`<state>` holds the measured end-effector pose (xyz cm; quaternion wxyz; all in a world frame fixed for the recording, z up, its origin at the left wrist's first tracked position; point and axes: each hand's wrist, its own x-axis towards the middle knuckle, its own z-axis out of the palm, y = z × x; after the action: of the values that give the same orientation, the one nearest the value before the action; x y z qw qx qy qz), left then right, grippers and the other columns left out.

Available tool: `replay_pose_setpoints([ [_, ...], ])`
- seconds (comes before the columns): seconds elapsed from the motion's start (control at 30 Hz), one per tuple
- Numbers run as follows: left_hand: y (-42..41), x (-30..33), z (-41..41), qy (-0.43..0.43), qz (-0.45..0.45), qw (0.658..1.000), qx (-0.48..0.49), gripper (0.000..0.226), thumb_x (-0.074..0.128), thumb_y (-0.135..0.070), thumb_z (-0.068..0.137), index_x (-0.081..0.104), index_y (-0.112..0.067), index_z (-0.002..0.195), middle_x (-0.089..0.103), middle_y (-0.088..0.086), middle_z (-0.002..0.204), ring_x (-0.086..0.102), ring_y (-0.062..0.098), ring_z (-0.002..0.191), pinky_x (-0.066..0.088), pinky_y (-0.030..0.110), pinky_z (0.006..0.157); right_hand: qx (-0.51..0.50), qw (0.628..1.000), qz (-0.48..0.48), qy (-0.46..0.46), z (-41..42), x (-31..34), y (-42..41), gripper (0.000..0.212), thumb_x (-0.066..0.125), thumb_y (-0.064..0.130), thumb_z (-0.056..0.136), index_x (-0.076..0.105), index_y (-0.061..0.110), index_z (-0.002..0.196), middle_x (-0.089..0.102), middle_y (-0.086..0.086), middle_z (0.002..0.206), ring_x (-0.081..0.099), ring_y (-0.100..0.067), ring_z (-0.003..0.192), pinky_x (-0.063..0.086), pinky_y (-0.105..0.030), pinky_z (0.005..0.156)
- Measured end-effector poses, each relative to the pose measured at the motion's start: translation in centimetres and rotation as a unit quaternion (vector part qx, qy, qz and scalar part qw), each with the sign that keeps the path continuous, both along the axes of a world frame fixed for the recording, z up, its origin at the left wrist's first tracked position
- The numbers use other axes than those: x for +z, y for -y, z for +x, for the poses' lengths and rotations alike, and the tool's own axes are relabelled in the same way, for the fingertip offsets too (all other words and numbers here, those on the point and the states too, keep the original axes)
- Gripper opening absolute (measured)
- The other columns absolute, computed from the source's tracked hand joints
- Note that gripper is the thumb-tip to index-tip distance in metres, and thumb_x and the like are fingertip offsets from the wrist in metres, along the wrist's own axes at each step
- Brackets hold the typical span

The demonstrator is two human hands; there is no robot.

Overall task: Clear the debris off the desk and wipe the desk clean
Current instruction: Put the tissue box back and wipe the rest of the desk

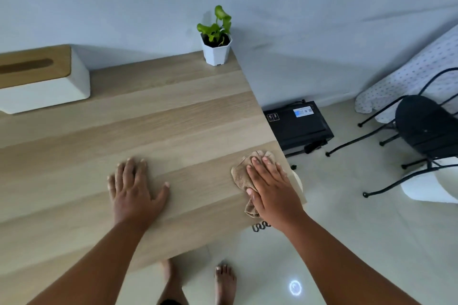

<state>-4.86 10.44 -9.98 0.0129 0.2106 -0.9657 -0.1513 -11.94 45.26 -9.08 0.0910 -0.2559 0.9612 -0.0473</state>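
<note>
The right hand [271,187] is pressing flat on a brown cloth [244,176] near the right edge of the wooden desk [153,126], its fingers lying straight over the crumpled fabric rather than curling round it; the cloth is bunching out past the fingertips and trailing below the thumb toward the near edge. The left hand [135,187] is resting palm down on the bare wood to the left of it, fingers spread and relaxed, holding nothing, well apart from the cloth.

At the far right corner of the desk a white faceted pot [216,53] is standing upright, holding dark soil and a small green plant [218,23] that is leaning up against the wall. At the far left a white tissue box [47,89] with a wooden slotted lid is sitting on the desk; whether anything is inside cannot be told.

On the floor to the right of the desk a black device [298,127] is lying against the wall, and a black chair [421,126] is standing further right. The person's bare feet [224,282] are showing below the near desk edge.
</note>
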Motion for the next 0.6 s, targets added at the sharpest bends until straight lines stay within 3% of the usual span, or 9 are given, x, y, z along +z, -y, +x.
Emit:
replay_pose_setpoints([
  [0.17, -5.4, -0.2, 4.7, 0.009, 0.010, 0.997, -0.080, 0.089, 0.047, -0.067, 0.081, 0.048, -0.011, 0.150, 0.035, 0.015, 0.162, 0.020, 0.033, 0.155, 0.015, 0.059, 0.124, -0.018, 0.999, 0.030, 0.022, 0.5, 0.8, -0.1, 0.064, 0.029, 0.048, 0.104, 0.028, 0.020, 0.162, 0.012, 0.001, 0.172, 0.005, -0.024, 0.159, 0.016, -0.053, 0.127],
  [0.33, -5.6, 0.0, 5.5, -0.009, 0.024, 0.995, -0.093, 0.088, 0.051, -0.067, 0.080, 0.052, -0.010, 0.147, 0.038, 0.013, 0.161, 0.024, 0.032, 0.154, 0.017, 0.056, 0.123, -0.017, 0.998, 0.049, 0.018, 0.5, 1.3, 0.2, 0.065, 0.031, 0.049, 0.102, 0.034, 0.019, 0.159, 0.019, -0.002, 0.170, 0.012, -0.027, 0.158, 0.013, -0.050, 0.122],
  [0.47, -5.5, 1.3, 5.0, 0.007, 0.031, 0.995, -0.090, 0.088, 0.049, -0.070, 0.076, 0.059, -0.012, 0.141, 0.047, 0.015, 0.155, 0.036, 0.036, 0.147, 0.025, 0.058, 0.120, -0.009, 0.996, 0.073, 0.056, 0.0, 2.0, 0.3, 0.071, 0.022, 0.054, 0.102, 0.016, 0.022, 0.164, -0.006, 0.003, 0.171, -0.014, -0.024, 0.157, 0.002, -0.048, 0.129],
  [0.6, -5.5, 2.7, 3.9, 0.021, 0.055, 0.995, -0.075, 0.089, 0.045, -0.072, 0.073, 0.059, -0.016, 0.141, 0.052, 0.010, 0.151, 0.045, 0.037, 0.139, 0.034, 0.057, 0.113, -0.009, 0.992, 0.078, 0.095, -0.4, 3.0, 0.3, 0.069, 0.026, 0.054, 0.105, 0.010, 0.023, 0.165, -0.014, 0.005, 0.171, -0.024, -0.020, 0.154, 0.000, -0.044, 0.129],
])
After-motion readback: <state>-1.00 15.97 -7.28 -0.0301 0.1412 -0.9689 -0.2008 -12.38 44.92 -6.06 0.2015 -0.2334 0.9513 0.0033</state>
